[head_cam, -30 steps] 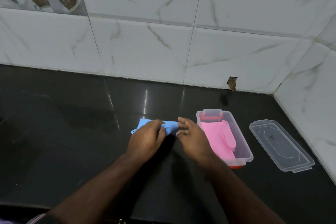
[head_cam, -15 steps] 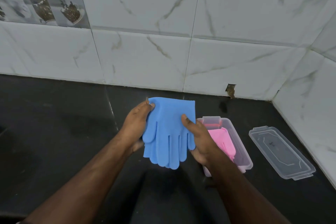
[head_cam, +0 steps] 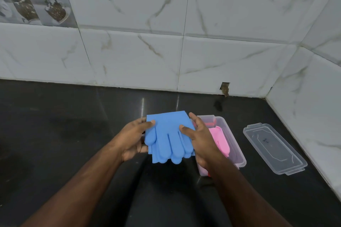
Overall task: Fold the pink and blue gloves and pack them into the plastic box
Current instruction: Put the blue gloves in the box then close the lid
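Both hands hold the blue gloves [head_cam: 168, 138] above the black counter, cuff end away from me and fingers pointing toward me. My left hand [head_cam: 133, 139] grips their left edge with the thumb on top. My right hand [head_cam: 199, 138] grips the right edge the same way. Just right of the hands stands the clear plastic box [head_cam: 238, 145], and the pink gloves [head_cam: 220, 141] lie inside it. My right hand and wrist hide the box's near left part.
The box's clear lid [head_cam: 275, 149] lies flat on the counter [head_cam: 64, 143] to the right of the box. White marble-look tiled walls close the back and the right side, meeting in a corner at the far right.
The blue gloves were pressed on the counter, then lifted and held up between both hands. Since half a second ago they have tilted flatter and come lower, closer to the box.
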Demonstrator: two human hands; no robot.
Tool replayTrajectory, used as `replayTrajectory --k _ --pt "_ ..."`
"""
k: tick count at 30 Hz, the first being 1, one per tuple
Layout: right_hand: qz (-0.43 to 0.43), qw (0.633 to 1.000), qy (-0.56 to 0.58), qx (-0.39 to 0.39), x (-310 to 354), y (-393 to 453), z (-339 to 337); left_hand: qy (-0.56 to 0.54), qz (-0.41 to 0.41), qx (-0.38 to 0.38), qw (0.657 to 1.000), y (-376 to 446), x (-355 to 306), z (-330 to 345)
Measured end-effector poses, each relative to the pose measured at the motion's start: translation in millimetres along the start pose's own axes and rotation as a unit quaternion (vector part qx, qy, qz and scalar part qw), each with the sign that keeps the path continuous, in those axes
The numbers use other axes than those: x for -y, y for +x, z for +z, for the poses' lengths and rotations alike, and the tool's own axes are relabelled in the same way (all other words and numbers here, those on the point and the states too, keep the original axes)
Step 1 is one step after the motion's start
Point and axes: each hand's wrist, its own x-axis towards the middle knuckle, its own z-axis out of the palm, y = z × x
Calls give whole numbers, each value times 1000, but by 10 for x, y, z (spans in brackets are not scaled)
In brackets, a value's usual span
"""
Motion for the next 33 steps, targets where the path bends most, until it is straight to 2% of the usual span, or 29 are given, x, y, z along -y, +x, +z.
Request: replayTrajectory --k 7,13,16,19,27,30,31,33 --pt "-15 992 -114 47 119 -83 -215 97 19 49 994 66 -50 133" --pt "-25 985 -173 7 230 -120 -579 145 11 76 986 136 -94 477" --pt "-73 960 -266 -45 292 -118 -847 155 -1 99 983 197 -60 751" --pt "-62 930 -355 -70 281 -92 -1102 155 -20 122 980 276 -5 1024" --pt "-21 871 -490 -37 133 -41 -1279 275 -3 83 958 463 105 1342" --pt "-26 843 -538 -11 123 -33 -1241 345 23 72 935 478 115 1386" --pt "-29 833 -553 -6 125 -29 -1218 390 41 65 918 486 124 1398" --pt "-30 816 -577 -3 117 -27 -1163 514 81 43 853 489 123 1423"
